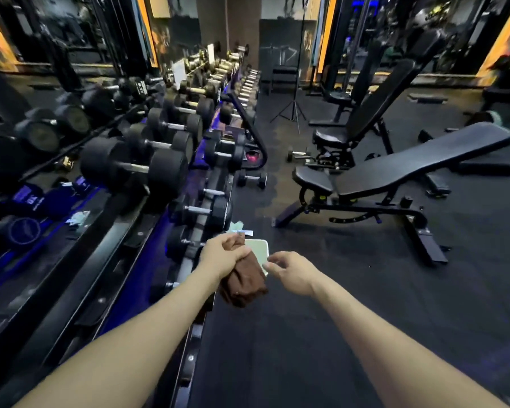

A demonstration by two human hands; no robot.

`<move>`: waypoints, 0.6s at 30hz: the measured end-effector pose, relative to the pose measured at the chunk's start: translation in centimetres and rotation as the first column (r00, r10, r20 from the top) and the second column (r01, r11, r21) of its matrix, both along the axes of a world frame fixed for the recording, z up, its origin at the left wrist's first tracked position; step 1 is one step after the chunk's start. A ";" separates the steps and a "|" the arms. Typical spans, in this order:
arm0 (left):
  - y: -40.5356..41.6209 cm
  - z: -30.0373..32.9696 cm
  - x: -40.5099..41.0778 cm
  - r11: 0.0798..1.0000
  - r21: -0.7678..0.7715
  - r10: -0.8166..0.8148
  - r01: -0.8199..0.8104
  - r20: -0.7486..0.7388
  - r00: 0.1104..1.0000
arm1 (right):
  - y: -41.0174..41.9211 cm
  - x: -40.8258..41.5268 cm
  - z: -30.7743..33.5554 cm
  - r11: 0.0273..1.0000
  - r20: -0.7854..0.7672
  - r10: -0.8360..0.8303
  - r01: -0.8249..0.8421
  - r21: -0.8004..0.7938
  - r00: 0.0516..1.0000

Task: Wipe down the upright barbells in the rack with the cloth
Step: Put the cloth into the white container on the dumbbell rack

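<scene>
The brown cloth [243,279] hangs bunched from the left hand [223,254], just below the middle of the view, with most of its folds drooping toward 5 o'clock of the fist. The left hand's fingers are curled round the cloth's upper part, gripping it. Just at 3 o'clock of the cloth, the right hand [292,270] hovers with its fingers loosely spread and slightly bent, holding nothing; its fingertips are very near the cloth, but whether they touch it cannot be told. Behind the two hands, partly hidden by them, a pale flat rectangular object [259,250] lies on the floor.

No upright barbells can be made out. What runs from 7 o'clock up toward 12 o'clock along the left side is a long dumbbell rack [195,198], tiers of black dumbbells lying horizontal on it, the large ones nearest and smaller chrome ones farther off. A mirror wall [42,119] at 9 to 10 o'clock repeats the dumbbells.

At 2 to 3 o'clock of the hands stands a black adjustable bench [409,169], its pad nearly flat. Beyond it, at 1 o'clock, is a second bench [374,101] with its back raised steeply. A thin tripod stand [295,104] stands near 12 o'clock. One small dumbbell [252,178] rests on the dark rubber floor [321,334] by the rack.
</scene>
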State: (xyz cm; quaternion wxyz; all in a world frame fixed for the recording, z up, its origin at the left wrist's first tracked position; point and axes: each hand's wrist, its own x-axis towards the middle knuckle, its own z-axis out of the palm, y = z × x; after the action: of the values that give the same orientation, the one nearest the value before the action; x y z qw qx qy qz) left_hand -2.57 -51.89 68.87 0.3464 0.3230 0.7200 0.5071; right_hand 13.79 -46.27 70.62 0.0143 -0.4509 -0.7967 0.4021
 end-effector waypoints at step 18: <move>31.7 -3.2 -12.2 0.986 -0.073 0.157 -0.147 0.159 0.975 | 37.2 -16.4 -3.3 0.955 -0.115 0.266 -0.278 -0.101 0.957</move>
State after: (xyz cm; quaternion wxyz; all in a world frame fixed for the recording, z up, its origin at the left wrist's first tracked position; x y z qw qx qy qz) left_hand -14.78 -20.19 65.69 0.3746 0.2134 0.7267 0.5348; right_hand -2.57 -9.09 67.27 -0.0275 -0.3163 -0.8248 0.4678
